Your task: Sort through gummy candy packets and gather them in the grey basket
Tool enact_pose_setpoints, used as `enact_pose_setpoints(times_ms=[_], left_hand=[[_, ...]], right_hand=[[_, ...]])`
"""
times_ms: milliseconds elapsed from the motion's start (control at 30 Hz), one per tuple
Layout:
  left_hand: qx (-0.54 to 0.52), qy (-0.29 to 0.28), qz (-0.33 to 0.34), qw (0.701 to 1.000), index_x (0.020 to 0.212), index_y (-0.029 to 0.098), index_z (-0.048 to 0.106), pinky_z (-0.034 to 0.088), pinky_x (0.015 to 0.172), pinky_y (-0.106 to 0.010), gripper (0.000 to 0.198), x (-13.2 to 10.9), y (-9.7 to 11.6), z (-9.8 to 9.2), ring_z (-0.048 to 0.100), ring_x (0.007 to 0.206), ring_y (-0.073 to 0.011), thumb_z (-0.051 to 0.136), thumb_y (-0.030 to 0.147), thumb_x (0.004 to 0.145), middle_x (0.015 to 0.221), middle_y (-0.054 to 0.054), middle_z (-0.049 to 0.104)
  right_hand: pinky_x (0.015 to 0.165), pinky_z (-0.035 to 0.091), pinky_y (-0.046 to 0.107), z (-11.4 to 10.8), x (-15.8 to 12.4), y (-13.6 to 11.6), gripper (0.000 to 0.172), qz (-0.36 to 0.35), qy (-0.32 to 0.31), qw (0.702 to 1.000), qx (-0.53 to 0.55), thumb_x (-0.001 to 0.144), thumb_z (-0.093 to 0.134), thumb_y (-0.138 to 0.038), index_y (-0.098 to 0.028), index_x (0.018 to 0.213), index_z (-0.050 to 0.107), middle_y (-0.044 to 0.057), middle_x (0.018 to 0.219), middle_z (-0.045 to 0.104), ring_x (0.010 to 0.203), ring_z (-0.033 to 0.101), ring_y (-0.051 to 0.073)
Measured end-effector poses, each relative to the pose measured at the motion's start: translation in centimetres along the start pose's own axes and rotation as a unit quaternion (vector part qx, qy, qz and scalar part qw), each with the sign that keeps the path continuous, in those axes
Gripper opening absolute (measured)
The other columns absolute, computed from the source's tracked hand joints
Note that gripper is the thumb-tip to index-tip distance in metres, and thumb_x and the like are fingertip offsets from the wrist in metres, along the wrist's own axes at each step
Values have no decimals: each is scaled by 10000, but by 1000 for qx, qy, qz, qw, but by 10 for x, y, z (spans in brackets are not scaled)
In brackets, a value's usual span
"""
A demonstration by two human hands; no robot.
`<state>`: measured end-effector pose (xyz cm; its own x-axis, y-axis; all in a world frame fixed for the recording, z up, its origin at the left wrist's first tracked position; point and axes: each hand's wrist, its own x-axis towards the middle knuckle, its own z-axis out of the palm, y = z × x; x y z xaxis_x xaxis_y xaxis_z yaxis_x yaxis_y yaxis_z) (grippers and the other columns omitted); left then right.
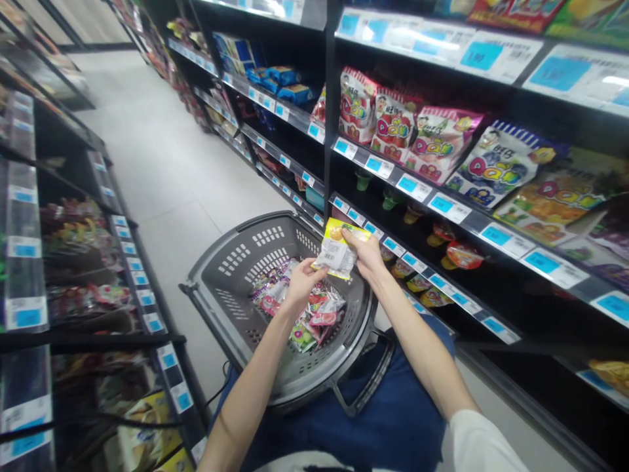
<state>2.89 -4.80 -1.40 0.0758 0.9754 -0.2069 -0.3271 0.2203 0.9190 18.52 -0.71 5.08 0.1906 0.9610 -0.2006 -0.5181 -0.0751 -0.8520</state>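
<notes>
Left hand (303,282): pinches lower left corner of yellow packet (331,252)
Right hand (366,252): grips its right side
Yellow packet: above the grey basket (317,387)
Grey basket: small colourful bags (322,308) lie inside

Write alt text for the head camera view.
A person's left hand and right hand hold a yellow-and-white plastic packet over a grey plastic basket containing colourful plastic packets, beside black shelving with blue-and-white price tags.

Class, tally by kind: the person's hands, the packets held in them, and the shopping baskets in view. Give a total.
Hands: 2 (left hand, right hand)
Held yellow-and-white packet: 1
Grey slotted shopping basket: 1
Total: 4
</notes>
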Motion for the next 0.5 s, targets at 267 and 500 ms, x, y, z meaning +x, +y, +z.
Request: enact_pose_setpoints(times_ms=[267,500], left_hand=[[23,-47,-5,999,934,131,664,471,702,-216,472,-7,2,7,622,716,-109,903,397,624,828,-25,718],[30,-23,3,999,900,143,658,478,702,-214,444,-4,4,4,629,704,-109,903,364,604,805,-8,714]], right_hand=[[750,624,336,-6,10,1,533,-46,15,999,-24,434,972,-425,-117,787,718,86,821,744,782,730,239],[721,609,317,-2,14,4,524,-38,9,999,-14,458,959,-441,-123,799,720,64,823,745,710,706,198]])
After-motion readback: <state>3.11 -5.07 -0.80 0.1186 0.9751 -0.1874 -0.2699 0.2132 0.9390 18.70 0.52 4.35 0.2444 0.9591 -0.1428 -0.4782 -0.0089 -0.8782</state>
